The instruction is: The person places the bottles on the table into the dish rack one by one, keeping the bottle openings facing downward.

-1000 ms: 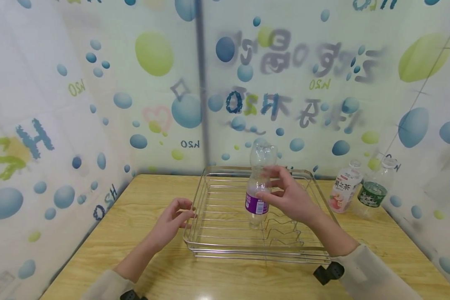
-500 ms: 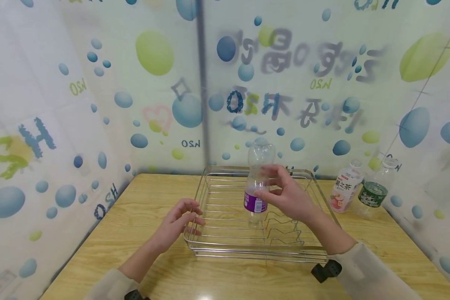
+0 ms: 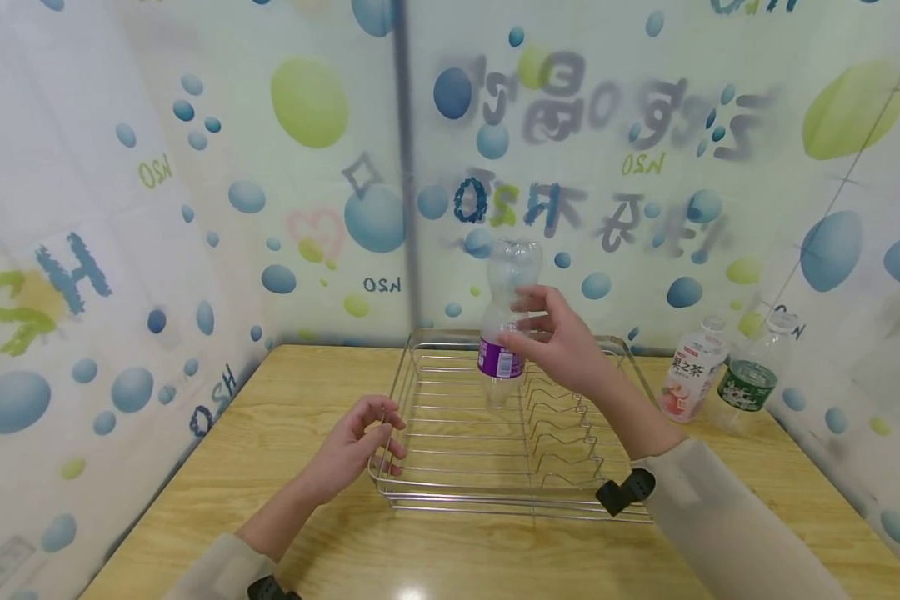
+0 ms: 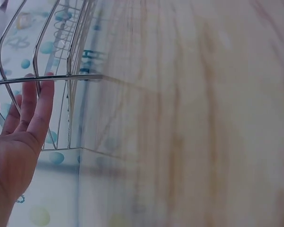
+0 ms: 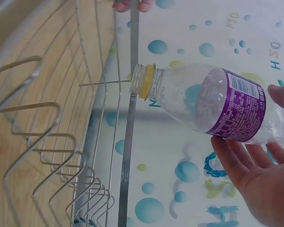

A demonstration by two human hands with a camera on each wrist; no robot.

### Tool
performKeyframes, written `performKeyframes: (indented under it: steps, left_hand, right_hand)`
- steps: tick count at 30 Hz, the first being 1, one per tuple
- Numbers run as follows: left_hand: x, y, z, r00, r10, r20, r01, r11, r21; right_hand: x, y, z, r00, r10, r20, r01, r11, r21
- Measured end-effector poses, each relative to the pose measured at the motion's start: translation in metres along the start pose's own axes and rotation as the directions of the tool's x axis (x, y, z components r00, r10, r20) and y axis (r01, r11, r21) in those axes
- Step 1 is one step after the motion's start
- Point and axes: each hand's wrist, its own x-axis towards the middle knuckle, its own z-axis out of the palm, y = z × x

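Observation:
Upside down, a clear plastic bottle (image 3: pixel 501 358) with a purple label is held over the wire dish rack (image 3: pixel 457 337) by my right hand (image 3: pixel 566 343). Thumb and fingers grip it from the right side. In the right wrist view the bottle's neck (image 5: pixel 144 81) has no cap and a yellow ring, and it overlaps the rack's rim. At the rack's left side is my left hand (image 3: pixel 354 446), its fingers loosely bent. The left wrist view shows these fingers (image 4: pixel 43 109) fairly straight, against the wires and right at the rim.
A pink-and-white labelled bottle (image 3: pixel 692 375) and a clear bottle with a green label (image 3: pixel 748 385) stand on the wooden table (image 3: pixel 307 375) right of the rack. Wavy wire dividers (image 3: pixel 570 442) run along the rack's right half. A bubble-patterned curtain (image 3: pixel 330 308) hangs behind.
My right hand has raised the bottle and moved it slightly away and left. My left hand has shifted a little right against the rack's side.

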Motion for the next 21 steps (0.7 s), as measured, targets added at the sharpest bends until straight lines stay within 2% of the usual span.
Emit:
performKeyframes:
  steps: [4, 8, 21]
  left_hand:
    - [0.000, 0.001, 0.000, 1.000, -0.005, -0.009, 0.005, 1.000, 0.006]
    - [0.000, 0.003, 0.001, 1.000, -0.019, -0.021, 0.019, 1.000, 0.004]
    - [-0.001, 0.005, 0.002, 0.999, -0.041, -0.019, 0.041, 0.999, 0.004]
  right_hand:
    - [0.017, -0.001, 0.003, 0.999, 0.051, -0.016, -0.050, 0.998, 0.025]
    - [0.034, -0.001, 0.011, 0.998, 0.066, -0.020, -0.065, 0.997, 0.050]
    - [0.083, 0.022, 0.056, 0.992, 0.120, -0.025, -0.110, 0.962, 0.249]
